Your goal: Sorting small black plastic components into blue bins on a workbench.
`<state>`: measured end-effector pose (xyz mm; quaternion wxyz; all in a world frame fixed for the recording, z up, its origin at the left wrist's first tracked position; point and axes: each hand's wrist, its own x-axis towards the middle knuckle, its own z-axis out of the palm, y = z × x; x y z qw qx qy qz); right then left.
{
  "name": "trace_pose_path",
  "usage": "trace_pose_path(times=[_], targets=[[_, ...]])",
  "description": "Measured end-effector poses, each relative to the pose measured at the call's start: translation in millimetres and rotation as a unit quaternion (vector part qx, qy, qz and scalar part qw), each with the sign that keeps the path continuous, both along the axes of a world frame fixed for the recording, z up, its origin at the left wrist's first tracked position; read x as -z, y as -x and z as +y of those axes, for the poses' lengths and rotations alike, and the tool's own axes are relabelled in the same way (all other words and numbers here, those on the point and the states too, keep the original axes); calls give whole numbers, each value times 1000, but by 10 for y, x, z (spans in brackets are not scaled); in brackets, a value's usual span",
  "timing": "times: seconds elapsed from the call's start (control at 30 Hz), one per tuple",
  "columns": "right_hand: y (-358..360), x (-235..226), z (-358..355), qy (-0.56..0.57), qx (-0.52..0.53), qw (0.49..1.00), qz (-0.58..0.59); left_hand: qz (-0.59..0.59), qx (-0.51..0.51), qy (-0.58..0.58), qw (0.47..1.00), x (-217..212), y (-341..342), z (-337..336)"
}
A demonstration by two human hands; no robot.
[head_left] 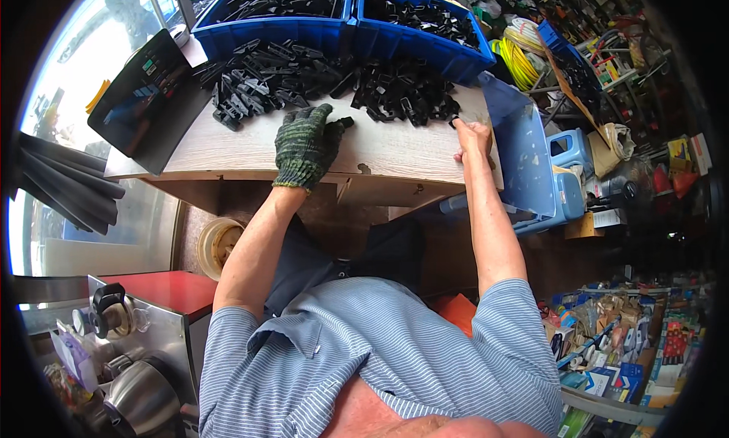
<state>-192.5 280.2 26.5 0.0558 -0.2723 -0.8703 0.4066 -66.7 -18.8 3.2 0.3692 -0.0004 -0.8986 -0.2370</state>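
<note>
The left hand [307, 146], in a green and black knitted glove, is closed around a small black part [347, 123] that sticks out on its thumb side, above the front half of the table [414, 149]. The right hand [474, 140] is bare and held narrow, its fingers curled in, near the right end of the table. A dark piece [454, 122] shows at its fingertips; I cannot tell whether it is gripped or only touched.

Beyond the hands, two heaps of black plastic parts lie on the table: the left heap [266, 81] spreads wide past the glove, and the right heap [406, 92] sits between the two hands, further back. Behind them stand two blue bins side by side, the left bin [273, 37] and the right bin [425, 52], both filled with similar black parts.

A dark screen [144, 89] leans at the table's left end. Just beside the right end is a large light-blue tub [524, 146]. A round bucket [206, 244] stands on the floor, below the table at left.
</note>
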Motion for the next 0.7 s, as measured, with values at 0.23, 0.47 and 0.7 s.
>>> trace_pose_path(times=[0.23, 0.47, 0.7], targets=[[57, -45, -13, -28, -19, 999, -11, -3, -8, -29, 1000, 24, -68, 28], [79, 59, 42, -16, -8, 1000, 7, 52, 9, -70, 996, 97, -107, 43], [59, -26, -51, -29, -5, 999, -15, 64, 6, -68, 996, 109, -125, 35]])
